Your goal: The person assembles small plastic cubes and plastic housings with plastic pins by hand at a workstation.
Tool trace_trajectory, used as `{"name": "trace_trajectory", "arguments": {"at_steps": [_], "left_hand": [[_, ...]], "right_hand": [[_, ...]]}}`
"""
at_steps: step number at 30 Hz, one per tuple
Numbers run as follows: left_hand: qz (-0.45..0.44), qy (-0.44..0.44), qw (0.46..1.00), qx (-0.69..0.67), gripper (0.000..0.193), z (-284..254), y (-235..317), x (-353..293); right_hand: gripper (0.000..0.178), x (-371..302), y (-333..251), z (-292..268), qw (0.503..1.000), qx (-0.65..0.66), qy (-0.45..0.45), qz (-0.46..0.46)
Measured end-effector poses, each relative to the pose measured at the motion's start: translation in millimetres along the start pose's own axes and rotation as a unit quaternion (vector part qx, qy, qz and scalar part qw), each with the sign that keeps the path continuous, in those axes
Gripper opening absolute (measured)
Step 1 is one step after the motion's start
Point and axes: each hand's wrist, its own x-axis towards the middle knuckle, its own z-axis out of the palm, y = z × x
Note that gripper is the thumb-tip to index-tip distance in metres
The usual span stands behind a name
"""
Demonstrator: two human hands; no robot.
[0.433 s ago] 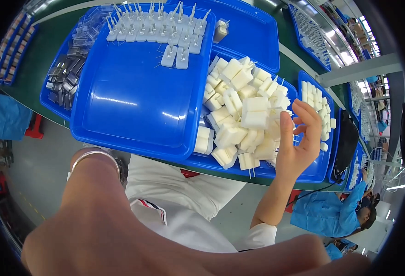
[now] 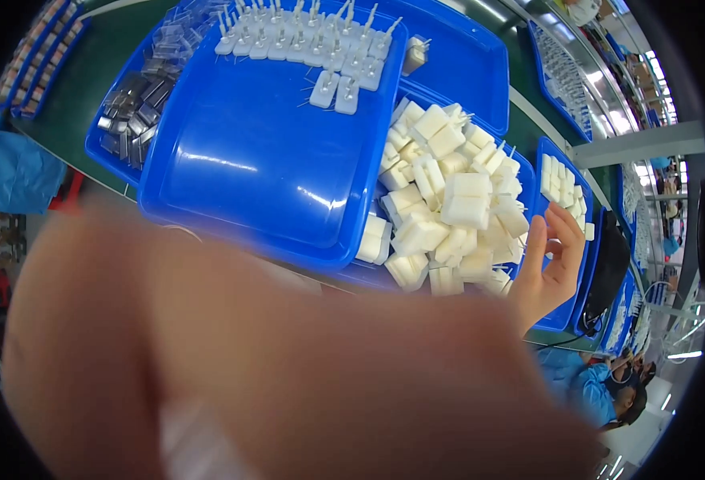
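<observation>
My right hand (image 2: 556,260) hovers beside a heap of cream-white blocks (image 2: 464,200), fingers loosely curled and thumb apart, with nothing held between them. The heap lies in a blue tray; thin pins stick out of some blocks. A large, blurred bare arm (image 2: 328,360), my left, fills the lower part of the view close up. My left hand's fingers cannot be made out. Ahead of me, a shallow blue tray (image 2: 256,176) carries rows of small whitish pieces (image 2: 304,44) with upright pins along its far side.
Left of the shallow tray, a blue bin (image 2: 96,152) contains clear and shiny dark pieces (image 2: 132,112). Behind stands another blue tray (image 2: 464,72) with a single block. More white blocks (image 2: 560,180) sit in a tray at right, near a black object (image 2: 608,268). A person in blue (image 2: 600,392) is at lower right.
The left arm has risen toward the camera and now blocks my lap and the trays' near edge. The trays appear shifted right in view. My right hand stays beside the heap, slightly lower in view.
</observation>
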Motion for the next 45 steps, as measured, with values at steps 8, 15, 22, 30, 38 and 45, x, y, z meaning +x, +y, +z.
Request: {"name": "trace_trajectory", "arguments": {"at_steps": [8, 15, 22, 30, 38, 45], "left_hand": [[-0.150, 0.153, 0.872, 0.439, 0.038, -53, -105, 59], [-0.144, 0.048, 0.801, 0.578, 0.048, -50, -102, 66], [-0.051, -0.012, 0.770, 0.636, 0.039, -48, -105, 68], [-0.104, 0.106, 0.873, 0.464, 0.029, -29, -80, 41], [0.019, 0.055, 0.963, 0.263, 0.037, 64, -63, 21], [-0.051, -0.081, 0.995, -0.030, 0.035, 110, -95, 12]], "right_hand": [[0.011, 8, 81, -48, 0.996, -0.056, 0.040, 0.051], [0.015, 15, 147, -79, 0.980, -0.104, 0.097, 0.140], [0.018, 16, 209, -105, 0.952, -0.253, 0.051, 0.166], [0.026, 12, 197, -83, 0.962, -0.180, -0.019, 0.202], [0.028, 0, 155, -60, 0.964, 0.076, -0.116, 0.226], [0.030, -26, 26, -24, 0.881, 0.431, -0.166, 0.099]]}}
